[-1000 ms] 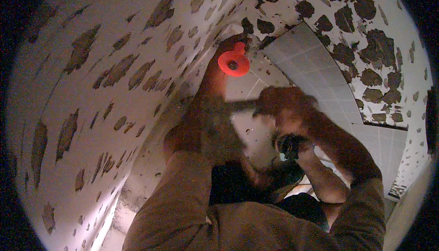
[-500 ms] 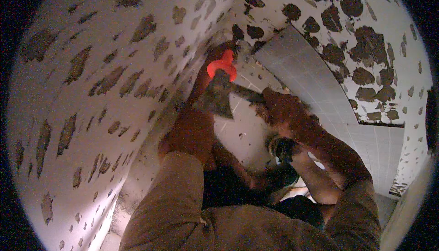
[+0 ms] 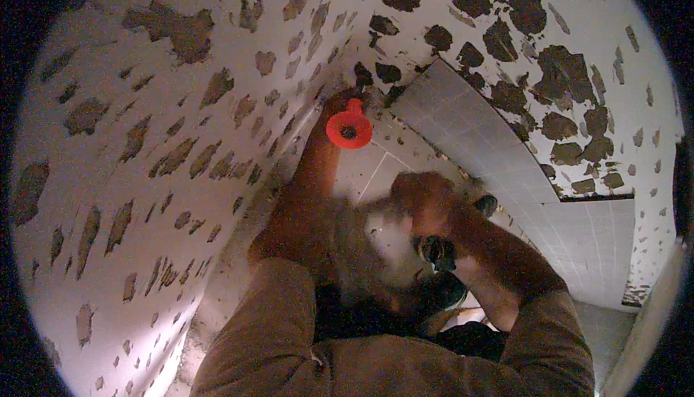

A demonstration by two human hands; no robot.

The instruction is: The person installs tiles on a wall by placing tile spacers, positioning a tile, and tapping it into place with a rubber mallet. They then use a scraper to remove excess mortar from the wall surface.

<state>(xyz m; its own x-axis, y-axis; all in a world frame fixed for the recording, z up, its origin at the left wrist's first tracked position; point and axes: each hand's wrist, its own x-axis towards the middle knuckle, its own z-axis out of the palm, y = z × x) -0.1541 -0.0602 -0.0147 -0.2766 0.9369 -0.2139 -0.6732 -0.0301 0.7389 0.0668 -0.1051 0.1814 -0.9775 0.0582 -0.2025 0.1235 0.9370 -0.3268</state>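
Note:
My left hand (image 3: 345,100) reaches forward to the corner of the walls, closed round a chisel with a round red hand guard (image 3: 349,128). The chisel's dark striking end shows in the middle of the guard; its tip is hidden. Nearer to me, my right hand (image 3: 425,200) is closed on the handle of a hatchet (image 3: 353,241). The hatchet is smeared by motion, its head close to my left forearm and apart from the chisel.
A chipped, patchy wall (image 3: 166,151) rises on the left. On the right, grey tiles (image 3: 506,158) cover the lower wall below dark chipped patches (image 3: 564,71). Light floor (image 3: 372,169) with pale lines lies below. A dark roundish thing (image 3: 439,252) is near my right forearm.
The hatchet head, earlier against the chisel's striking end, has swung back towards me. My right hand has come nearer too. The red guard now shows its whole round face.

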